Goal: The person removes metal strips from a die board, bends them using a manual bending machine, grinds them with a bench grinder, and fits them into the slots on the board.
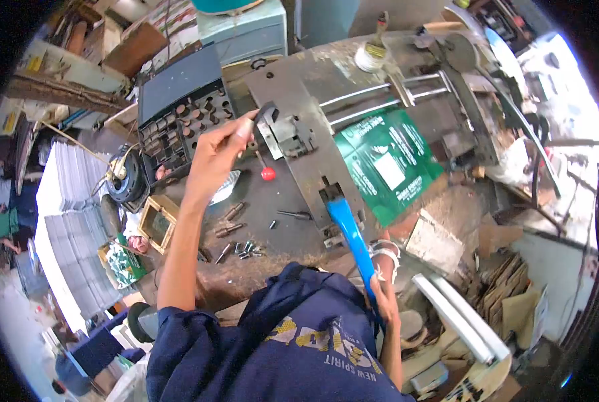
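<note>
At the left, my left hand (224,146) is closed on a black curved piece (266,114), beside a metal clamp block (292,136) on a long steel plate (299,100). The black piece's kind is unclear. My right hand (384,300) is wrapped round the lower part of a long blue lever (351,231). The lever slants up to a dark metal bracket (329,191) on the same plate. Just below my left hand is a red ball knob (268,174) on a thin rod.
An open case of metal dies (195,120) stands at the back left. Loose bits and pins (247,251) lie near the bench's front edge. A green plastic sheet (390,161) lies right of the plate, with metal rails (380,97) behind it. Paper stacks (71,221) rise at the left.
</note>
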Motion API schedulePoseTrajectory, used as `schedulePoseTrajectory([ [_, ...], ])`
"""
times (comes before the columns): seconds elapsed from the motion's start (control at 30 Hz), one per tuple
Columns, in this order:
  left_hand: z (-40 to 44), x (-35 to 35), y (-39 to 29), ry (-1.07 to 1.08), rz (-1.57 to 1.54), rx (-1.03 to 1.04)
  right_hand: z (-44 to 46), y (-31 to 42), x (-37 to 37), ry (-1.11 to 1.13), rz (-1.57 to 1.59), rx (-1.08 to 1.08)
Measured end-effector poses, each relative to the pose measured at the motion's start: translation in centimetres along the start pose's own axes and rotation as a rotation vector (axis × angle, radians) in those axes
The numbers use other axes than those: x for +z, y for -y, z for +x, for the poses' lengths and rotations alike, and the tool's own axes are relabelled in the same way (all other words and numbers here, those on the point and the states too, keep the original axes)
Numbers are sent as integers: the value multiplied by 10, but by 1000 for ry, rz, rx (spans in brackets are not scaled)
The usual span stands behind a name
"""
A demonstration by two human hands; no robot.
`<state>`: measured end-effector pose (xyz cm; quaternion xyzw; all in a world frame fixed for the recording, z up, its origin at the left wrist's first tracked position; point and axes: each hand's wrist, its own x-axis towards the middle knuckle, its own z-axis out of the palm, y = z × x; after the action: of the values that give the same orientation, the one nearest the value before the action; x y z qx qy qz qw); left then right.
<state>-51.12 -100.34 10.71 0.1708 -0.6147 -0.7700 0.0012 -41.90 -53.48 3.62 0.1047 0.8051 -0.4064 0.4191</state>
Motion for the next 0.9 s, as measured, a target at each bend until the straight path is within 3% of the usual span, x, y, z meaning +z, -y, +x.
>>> schedulePoseTrajectory([
  [0.07,19,7,13,-148,547,447,0,4,2,40,-41,62],
  [0.17,43,14,26,-207,803,570,-6,-8,6,-261,-223,-88],
  [0.2,50,16,33,-190,937,642,-12,15,1,-248,-229,-79],
  [0.3,61,21,38,-180,985,614,-39,84,-12,-67,-240,281],
  [0.43,70,20,53,-173,1066,568,-44,95,-14,-58,-409,451],
  [0.6,73,23,63,-202,1029,557,-40,64,-5,-110,-377,288],
  [0.77,71,33,50,-212,975,383,-25,12,1,-142,-325,36],
  [0.9,75,30,53,-165,1149,471,-31,20,0,-180,-296,60],
])
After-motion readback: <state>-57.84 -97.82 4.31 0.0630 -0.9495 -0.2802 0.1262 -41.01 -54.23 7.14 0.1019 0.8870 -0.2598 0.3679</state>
